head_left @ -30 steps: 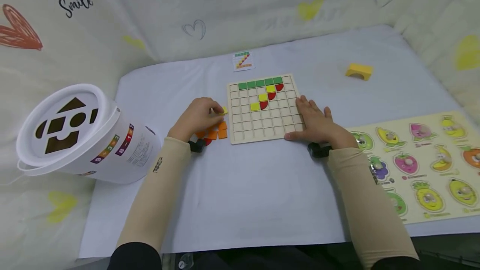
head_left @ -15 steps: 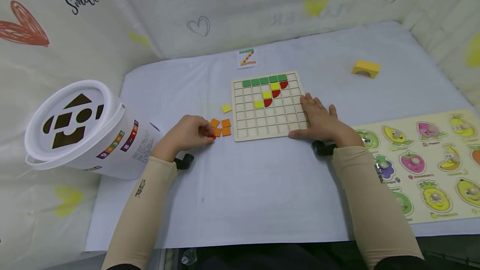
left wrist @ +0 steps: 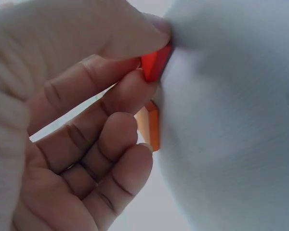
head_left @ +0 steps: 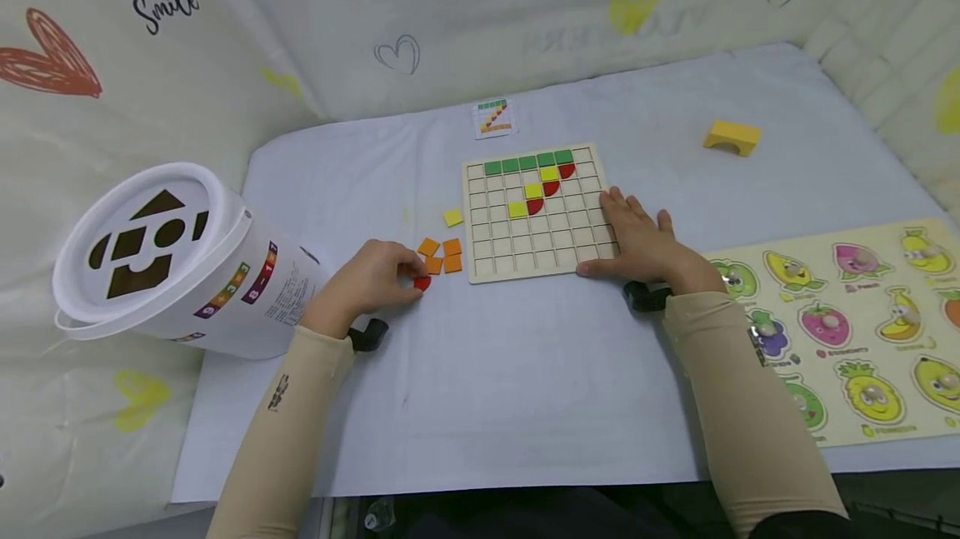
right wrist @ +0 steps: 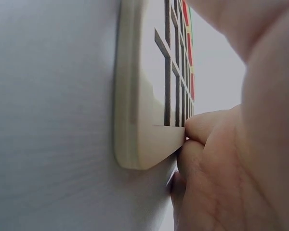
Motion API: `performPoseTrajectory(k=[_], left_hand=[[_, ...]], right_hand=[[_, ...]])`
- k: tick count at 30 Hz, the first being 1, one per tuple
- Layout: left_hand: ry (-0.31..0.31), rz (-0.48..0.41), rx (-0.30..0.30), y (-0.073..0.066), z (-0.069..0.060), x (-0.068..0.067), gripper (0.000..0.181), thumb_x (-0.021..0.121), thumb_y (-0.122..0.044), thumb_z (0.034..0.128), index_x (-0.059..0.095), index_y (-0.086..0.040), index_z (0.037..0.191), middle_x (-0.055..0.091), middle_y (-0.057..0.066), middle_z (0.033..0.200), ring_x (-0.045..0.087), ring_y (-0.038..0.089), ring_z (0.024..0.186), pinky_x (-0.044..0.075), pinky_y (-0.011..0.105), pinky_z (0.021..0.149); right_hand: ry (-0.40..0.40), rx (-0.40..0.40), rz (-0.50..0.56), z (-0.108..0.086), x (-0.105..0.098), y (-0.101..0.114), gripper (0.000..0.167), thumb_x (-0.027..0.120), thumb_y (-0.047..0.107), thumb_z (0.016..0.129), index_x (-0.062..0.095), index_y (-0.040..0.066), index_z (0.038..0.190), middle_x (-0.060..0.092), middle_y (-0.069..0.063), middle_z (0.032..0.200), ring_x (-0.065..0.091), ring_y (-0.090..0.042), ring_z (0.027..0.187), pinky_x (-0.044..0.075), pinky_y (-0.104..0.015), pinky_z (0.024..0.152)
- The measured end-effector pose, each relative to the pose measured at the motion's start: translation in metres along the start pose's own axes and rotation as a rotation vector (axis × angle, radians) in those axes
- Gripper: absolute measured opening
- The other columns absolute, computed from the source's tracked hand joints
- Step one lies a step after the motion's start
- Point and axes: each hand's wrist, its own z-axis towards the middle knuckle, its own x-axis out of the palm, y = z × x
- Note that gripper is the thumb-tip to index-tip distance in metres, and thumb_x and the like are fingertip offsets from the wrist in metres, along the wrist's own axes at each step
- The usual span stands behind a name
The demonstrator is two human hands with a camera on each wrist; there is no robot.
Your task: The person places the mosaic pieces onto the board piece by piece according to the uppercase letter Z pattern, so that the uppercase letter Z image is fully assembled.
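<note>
Thumb and fingers of my left hand (head_left: 372, 279) pinch a red piece (left wrist: 155, 62) at the table surface, left of the board. Orange squares (head_left: 452, 263) lie just beyond it, and a yellow square (head_left: 453, 217) is beside the board's left edge. The wooden grid board (head_left: 491, 270) carries a row of green squares (head_left: 528, 162), with yellow squares (head_left: 533, 191) and red quarter-rounds (head_left: 535, 206) in a diagonal below. My right hand (head_left: 651, 249) rests with spread fingers against the board's right edge; in the right wrist view its fingers touch that edge.
A small picture card (head_left: 494, 118) lies behind the board. The white bucket (head_left: 247, 297) with a shape-hole lid is at the left. A yellow arch block (head_left: 732, 137) sits at the back right, and a fruit puzzle board (head_left: 847, 272) covers the right front.
My left hand has left the yellow square beside the board and moved left and nearer me, to the red piece. My right hand has stayed at the board's edge.
</note>
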Motion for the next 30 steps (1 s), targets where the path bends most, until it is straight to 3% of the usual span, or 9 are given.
performPoseTrajectory(k=[8, 15, 19, 25, 30], left_hand=[[-0.067, -0.019, 0.037, -0.009, 0.013, 0.003, 0.015, 0.083, -0.015, 0.0814, 0.079, -0.016, 0.096, 0.075, -0.002, 0.092, 0.060, 0.018, 0.082, 0.053, 0.032, 0.075], [-0.147, -0.034, 0.080, -0.031, 0.043, 0.012, 0.014, 0.082, -0.016, 0.0813, 0.078, -0.014, 0.095, 0.072, -0.002, 0.088, 0.059, 0.017, 0.079, 0.050, 0.029, 0.071], [-0.157, -0.046, 0.081, -0.048, 0.063, 0.017, 0.010, 0.079, -0.018, 0.0833, 0.076, -0.016, 0.093, 0.071, -0.002, 0.087, 0.059, 0.017, 0.073, 0.050, 0.030, 0.067], [-0.156, -0.041, 0.094, -0.075, 0.094, 0.021, 0.012, 0.077, -0.019, 0.0856, 0.077, -0.014, 0.096, 0.073, -0.002, 0.093, 0.061, 0.016, 0.083, 0.053, 0.029, 0.077], [-0.136, -0.016, 0.104, -0.087, 0.111, 0.020, 0.010, 0.074, -0.016, 0.0878, 0.078, -0.012, 0.096, 0.074, 0.000, 0.094, 0.062, 0.017, 0.092, 0.054, 0.031, 0.087]], right_hand=[[-0.007, 0.008, 0.005, -0.004, -0.003, -0.002, 0.129, 0.078, 0.061, 0.084, -0.006, 0.007, 0.167, -0.012, -0.017, 0.175, -0.008, -0.046, 0.161, -0.010, -0.075, 0.121], [-0.010, 0.019, 0.011, -0.005, -0.001, -0.001, 0.128, 0.079, 0.059, 0.084, -0.004, 0.008, 0.167, -0.011, -0.016, 0.175, -0.007, -0.044, 0.162, -0.010, -0.074, 0.122], [-0.008, 0.021, 0.014, -0.006, 0.000, 0.000, 0.128, 0.079, 0.059, 0.084, -0.003, 0.007, 0.167, -0.010, -0.016, 0.175, -0.007, -0.044, 0.162, -0.010, -0.074, 0.122], [-0.006, 0.030, 0.015, -0.007, 0.000, 0.001, 0.127, 0.079, 0.058, 0.085, -0.003, 0.007, 0.167, -0.010, -0.016, 0.175, -0.007, -0.043, 0.162, -0.009, -0.074, 0.122], [-0.005, 0.023, 0.017, -0.002, -0.001, 0.004, 0.126, 0.078, 0.059, 0.085, -0.002, 0.009, 0.167, -0.009, -0.014, 0.176, -0.007, -0.041, 0.163, -0.010, -0.073, 0.123]])
